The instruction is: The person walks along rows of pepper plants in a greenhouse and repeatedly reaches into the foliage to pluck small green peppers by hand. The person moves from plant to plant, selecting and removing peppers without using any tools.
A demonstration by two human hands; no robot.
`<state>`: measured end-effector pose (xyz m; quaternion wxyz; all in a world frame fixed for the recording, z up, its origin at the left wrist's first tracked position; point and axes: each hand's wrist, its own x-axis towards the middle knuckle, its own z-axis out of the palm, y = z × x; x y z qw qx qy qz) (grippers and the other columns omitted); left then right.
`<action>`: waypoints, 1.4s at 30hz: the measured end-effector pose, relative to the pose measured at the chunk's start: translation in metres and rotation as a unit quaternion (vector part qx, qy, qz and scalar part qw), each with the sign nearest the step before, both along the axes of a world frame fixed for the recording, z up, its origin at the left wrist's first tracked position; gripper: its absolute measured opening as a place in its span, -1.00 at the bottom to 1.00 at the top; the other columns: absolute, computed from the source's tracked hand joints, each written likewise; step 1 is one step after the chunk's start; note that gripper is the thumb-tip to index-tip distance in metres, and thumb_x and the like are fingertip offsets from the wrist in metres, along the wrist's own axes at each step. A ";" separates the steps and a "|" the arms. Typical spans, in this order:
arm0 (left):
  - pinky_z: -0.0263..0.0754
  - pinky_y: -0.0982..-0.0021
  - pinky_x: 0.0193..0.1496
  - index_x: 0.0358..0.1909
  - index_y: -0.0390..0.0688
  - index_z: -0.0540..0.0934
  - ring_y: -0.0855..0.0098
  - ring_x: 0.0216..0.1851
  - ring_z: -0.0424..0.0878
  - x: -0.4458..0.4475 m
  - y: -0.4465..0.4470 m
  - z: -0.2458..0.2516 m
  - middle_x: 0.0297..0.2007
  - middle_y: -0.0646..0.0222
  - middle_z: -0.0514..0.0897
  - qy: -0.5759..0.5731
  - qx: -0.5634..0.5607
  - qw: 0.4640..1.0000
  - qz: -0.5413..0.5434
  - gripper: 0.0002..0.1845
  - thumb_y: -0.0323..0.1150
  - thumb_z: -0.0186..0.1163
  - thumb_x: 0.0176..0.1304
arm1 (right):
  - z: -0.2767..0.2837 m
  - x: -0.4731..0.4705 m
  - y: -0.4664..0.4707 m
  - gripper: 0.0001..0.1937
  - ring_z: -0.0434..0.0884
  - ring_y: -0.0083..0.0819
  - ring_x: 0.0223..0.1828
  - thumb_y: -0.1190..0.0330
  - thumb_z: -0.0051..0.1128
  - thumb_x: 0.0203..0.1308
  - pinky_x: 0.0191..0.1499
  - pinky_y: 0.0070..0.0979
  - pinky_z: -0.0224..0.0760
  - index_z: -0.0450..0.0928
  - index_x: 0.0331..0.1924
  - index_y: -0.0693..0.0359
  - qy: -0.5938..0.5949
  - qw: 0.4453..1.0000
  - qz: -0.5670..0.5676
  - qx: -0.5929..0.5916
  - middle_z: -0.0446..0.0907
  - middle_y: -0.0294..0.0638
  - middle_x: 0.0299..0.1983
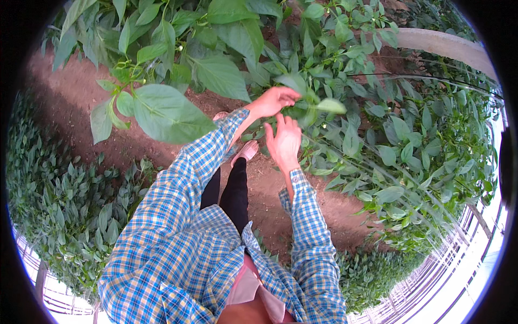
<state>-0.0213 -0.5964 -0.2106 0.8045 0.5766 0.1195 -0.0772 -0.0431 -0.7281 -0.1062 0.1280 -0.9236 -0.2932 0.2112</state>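
Both my hands are at the top of a leafy pepper plant, among blurred leaves. My left hand [275,101] has its fingers curled at a pepper shoot [309,107] and seems to pinch it; the fingertips are partly hidden by leaves. Just below it, my right hand [285,139] reaches up with its back towards me. Its thumb stands apart from the fingers, whose tips meet the foliage under the shoot. Whether they grip a stem is hidden. A pale leaf [332,106] of the shoot sticks out to the right of both hands.
Large pepper leaves [170,113] hang close at the upper left. Thin strings [376,170] and a dark line [425,77] cross the right-hand plants. A pale curved beam [437,42] spans the upper right. Bare soil [263,190] lies around my shoes [246,152]; another plant row [73,202] grows at left.
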 end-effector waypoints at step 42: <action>0.48 0.27 -0.07 -0.35 -0.24 0.66 0.27 -0.19 0.56 -0.016 0.019 0.045 -0.21 0.22 0.47 0.006 0.307 0.944 -0.120 -0.78 -0.26 0.37 0.14 | 0.056 0.083 0.004 -0.82 0.70 -0.07 -0.15 0.30 0.19 0.35 0.11 -0.19 0.46 0.67 -0.13 0.23 0.112 0.988 -0.104 0.038 0.71 -0.07 -0.36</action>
